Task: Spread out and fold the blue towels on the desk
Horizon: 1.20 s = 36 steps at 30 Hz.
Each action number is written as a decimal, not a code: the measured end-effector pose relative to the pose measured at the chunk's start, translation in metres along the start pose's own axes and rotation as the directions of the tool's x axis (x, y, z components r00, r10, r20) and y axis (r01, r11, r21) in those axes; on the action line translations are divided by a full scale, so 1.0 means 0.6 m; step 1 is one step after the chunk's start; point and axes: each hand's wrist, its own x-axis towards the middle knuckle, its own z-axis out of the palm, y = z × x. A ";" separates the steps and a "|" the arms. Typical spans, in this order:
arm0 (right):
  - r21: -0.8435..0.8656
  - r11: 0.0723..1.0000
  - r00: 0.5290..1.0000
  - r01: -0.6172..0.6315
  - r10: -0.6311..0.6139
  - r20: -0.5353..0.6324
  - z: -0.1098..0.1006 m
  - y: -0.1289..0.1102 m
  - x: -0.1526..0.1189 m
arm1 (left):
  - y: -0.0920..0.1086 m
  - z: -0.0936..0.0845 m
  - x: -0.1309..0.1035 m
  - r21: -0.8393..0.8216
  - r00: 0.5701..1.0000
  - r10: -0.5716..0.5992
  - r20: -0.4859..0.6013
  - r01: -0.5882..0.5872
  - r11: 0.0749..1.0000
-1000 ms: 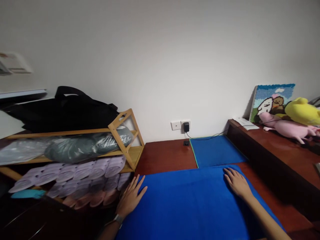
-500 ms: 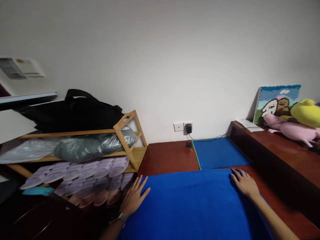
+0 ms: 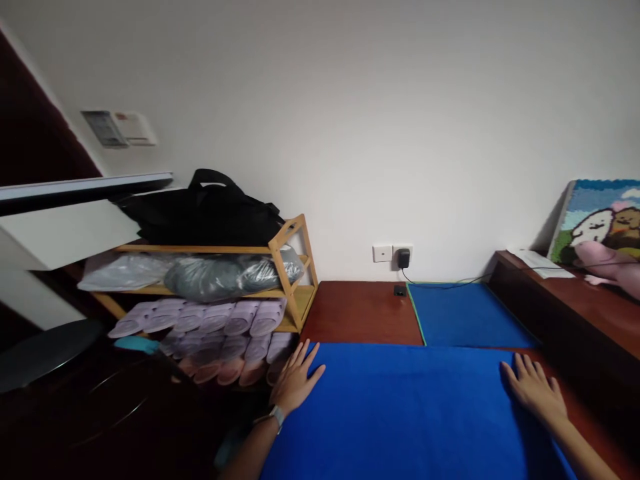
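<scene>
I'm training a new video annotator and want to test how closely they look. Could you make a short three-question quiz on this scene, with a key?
1. True or false: the left hand and the right hand are both open, with their fingers spread.

2. Multiple choice: which of these lies on top of the wooden rack?
A. Lilac slippers
B. A black bag
C. A pink soft toy

3. Fill the gap: beyond the bright blue cloth lies a blue mat with ___ edging.

Key: 1. True. 2. B. 3. Green.
</scene>
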 end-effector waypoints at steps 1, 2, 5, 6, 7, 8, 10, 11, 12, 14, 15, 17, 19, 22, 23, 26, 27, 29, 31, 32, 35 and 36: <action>-0.012 1.000 1.000 0.001 -0.002 -0.025 -0.003 -0.027 -0.004 | 0.001 0.000 -0.001 -0.005 1.000 0.001 -0.004 -0.001 1.000; -0.028 0.999 0.999 0.024 -0.025 -0.036 -0.006 -0.067 -0.013 | 0.002 -0.001 -0.001 -0.010 1.000 0.005 -0.008 -0.005 1.000; 0.039 0.945 0.946 0.325 -0.325 0.004 -0.013 -0.239 -0.069 | 0.003 -0.002 -0.002 -0.023 1.000 0.007 -0.005 -0.007 1.000; 0.085 0.902 0.902 0.423 -0.428 0.050 -0.013 -0.299 -0.093 | 0.003 -0.002 -0.002 -0.024 1.000 0.005 -0.003 -0.005 1.000; 0.129 0.855 0.852 0.502 -0.515 0.095 -0.012 -0.354 -0.116 | 0.003 -0.002 -0.002 -0.024 1.000 0.005 -0.004 -0.005 1.000; 0.168 0.811 0.802 0.560 -0.582 0.136 -0.009 -0.399 -0.137 | 0.002 -0.002 -0.001 -0.023 1.000 0.005 -0.005 -0.005 1.000; 0.214 0.780 0.755 0.589 -0.625 0.198 -0.004 -0.454 -0.165 | 0.000 0.001 0.000 -0.018 1.000 0.006 -0.013 -0.007 1.000; 0.218 0.784 0.754 0.581 -0.619 0.219 -0.001 -0.462 -0.172 | -0.001 0.003 0.001 -0.014 1.000 0.006 -0.018 -0.006 1.000; 0.211 0.800 0.767 0.561 -0.599 0.232 0.001 -0.459 -0.173 | -0.002 0.004 0.002 -0.010 1.000 0.003 -0.022 -0.004 1.000; 0.169 0.845 0.809 0.508 -0.535 0.242 0.002 -0.422 -0.163 | -0.004 0.007 0.004 -0.004 1.000 0.000 -0.025 0.000 1.000; 0.140 0.868 0.833 0.476 -0.497 0.243 0.001 -0.392 -0.153 | -0.004 0.007 0.004 -0.004 1.000 0.000 -0.028 0.000 1.000; 0.071 0.911 0.879 0.406 -0.411 0.243 -0.002 -0.321 -0.130 | -0.003 0.006 0.006 -0.009 0.999 0.004 -0.032 -0.005 1.000; -0.003 0.943 0.916 0.334 -0.324 0.238 -0.008 -0.242 -0.104 | -0.001 0.004 0.006 -0.017 1.000 0.001 -0.029 -0.002 1.000; -0.112 0.970 0.954 0.217 -0.187 0.232 -0.016 -0.129 -0.065 | 0.002 0.000 0.007 -0.024 1.000 -0.012 -0.013 0.012 1.000; -0.142 0.974 0.963 0.177 -0.142 0.228 -0.019 -0.096 -0.053 | 0.001 0.000 0.007 -0.024 1.000 -0.014 -0.014 0.013 1.000; -0.183 0.980 0.978 0.079 -0.040 0.206 -0.020 -0.018 -0.023 | -0.002 0.003 0.008 -0.014 1.000 -0.012 -0.026 0.012 1.000; -0.180 0.981 0.979 0.066 -0.029 0.201 -0.019 0.000 -0.017 | -0.004 0.004 0.009 -0.009 1.000 -0.013 -0.028 0.013 1.000; -0.165 0.984 0.980 0.063 -0.030 0.197 -0.017 0.021 -0.009 | -0.007 0.007 0.011 -0.003 1.000 -0.014 -0.025 0.014 1.000; -0.156 0.986 0.980 0.066 -0.035 0.196 -0.015 0.026 -0.009 | -0.008 0.008 0.013 0.002 1.000 -0.013 -0.022 0.013 1.000; -0.158 0.986 0.981 0.060 -0.028 0.194 -0.015 0.025 -0.010 | -0.008 0.008 0.013 0.007 1.000 -0.011 -0.023 0.011 1.000; -0.173 0.983 0.979 0.056 -0.021 0.201 -0.018 0.017 -0.020 | -0.007 0.006 0.012 0.029 1.000 0.003 -0.022 -0.003 1.000; -0.174 0.983 0.979 0.060 -0.024 0.204 -0.019 0.016 -0.023 | -0.007 0.006 0.009 0.040 1.000 0.010 -0.013 -0.010 0.999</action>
